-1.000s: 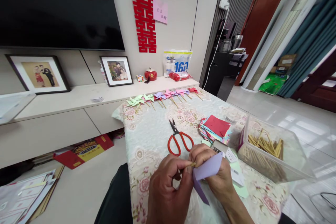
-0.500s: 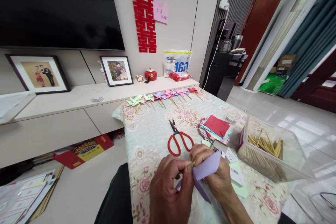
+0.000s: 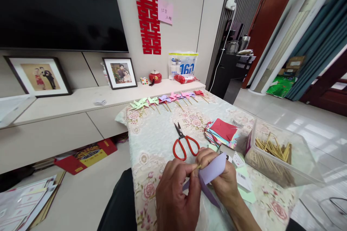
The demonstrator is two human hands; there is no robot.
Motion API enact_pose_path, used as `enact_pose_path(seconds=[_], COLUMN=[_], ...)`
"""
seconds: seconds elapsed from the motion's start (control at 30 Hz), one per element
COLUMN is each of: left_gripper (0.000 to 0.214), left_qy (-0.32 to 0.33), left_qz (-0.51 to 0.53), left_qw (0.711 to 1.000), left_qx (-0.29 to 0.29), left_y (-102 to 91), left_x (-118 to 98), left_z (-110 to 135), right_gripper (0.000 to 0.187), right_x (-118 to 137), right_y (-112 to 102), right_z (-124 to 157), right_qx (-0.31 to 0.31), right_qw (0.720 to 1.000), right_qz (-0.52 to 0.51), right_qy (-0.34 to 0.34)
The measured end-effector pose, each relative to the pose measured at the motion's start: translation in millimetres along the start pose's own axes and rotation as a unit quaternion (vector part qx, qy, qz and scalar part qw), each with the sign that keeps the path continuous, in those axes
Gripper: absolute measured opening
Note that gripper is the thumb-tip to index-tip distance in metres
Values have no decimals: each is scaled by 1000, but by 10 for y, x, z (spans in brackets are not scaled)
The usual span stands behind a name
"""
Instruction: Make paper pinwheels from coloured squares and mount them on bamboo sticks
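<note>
A purple paper pinwheel (image 3: 214, 169), its blades folded over, is gripped in my right hand (image 3: 227, 180). The closed fingers of my left hand (image 3: 177, 195) pinch the tip of a thin wooden stick (image 3: 199, 167) at the pinwheel's middle, touching my right fingers. Most of the stick is hidden by the hands. Just beyond them lie scissors (image 3: 193, 145) with red handles, blades slightly apart and pointing away. A stack of coloured paper squares (image 3: 223, 130), red on top, rests to the right of the scissors.
A clear plastic box (image 3: 306, 166) of wooden sticks stands at the table's right. Small white boxes (image 3: 244, 182) lie by my right wrist. Finished pinwheels (image 3: 173, 97) in several colours line the far edge. A white cabinet (image 3: 81, 103) stands behind the table.
The purple blade has tilted and shifted slightly down and left with my right hand. My left hand stays pinched at the stick, moved very slightly right.
</note>
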State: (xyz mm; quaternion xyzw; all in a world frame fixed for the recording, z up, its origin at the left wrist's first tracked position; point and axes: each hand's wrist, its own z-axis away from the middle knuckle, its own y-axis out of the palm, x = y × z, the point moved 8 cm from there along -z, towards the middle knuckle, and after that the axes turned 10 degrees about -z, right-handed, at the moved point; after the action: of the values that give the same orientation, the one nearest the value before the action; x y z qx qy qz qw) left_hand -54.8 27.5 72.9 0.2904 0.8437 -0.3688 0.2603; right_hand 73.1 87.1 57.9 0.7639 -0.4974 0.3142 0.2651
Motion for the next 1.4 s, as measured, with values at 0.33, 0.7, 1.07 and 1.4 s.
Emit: enact_pose_path(seconds=[0.33,0.7,1.07,1.4], left_gripper=[14,13,14,18], left_qy=[16,70,12,29], left_qz=[-29,-53,-21,1], left_qw=[999,996,999,999], left_qx=[1,6,-24,-19], left_y=[4,-9,49,52], left_x=[6,-67,-38,-92], left_z=[6,-1,75,80], right_gripper=[3,13,13,9], right_x=[-17,27,45,34], right_y=[-4,-46,-63,-85], right_z=[14,31,52,55], right_qx=[-10,-5,-7,-11], right_qw=[1000,998,997,997], right_qz=[-25,51,70,68], right_qy=[3,-34,-34,-37])
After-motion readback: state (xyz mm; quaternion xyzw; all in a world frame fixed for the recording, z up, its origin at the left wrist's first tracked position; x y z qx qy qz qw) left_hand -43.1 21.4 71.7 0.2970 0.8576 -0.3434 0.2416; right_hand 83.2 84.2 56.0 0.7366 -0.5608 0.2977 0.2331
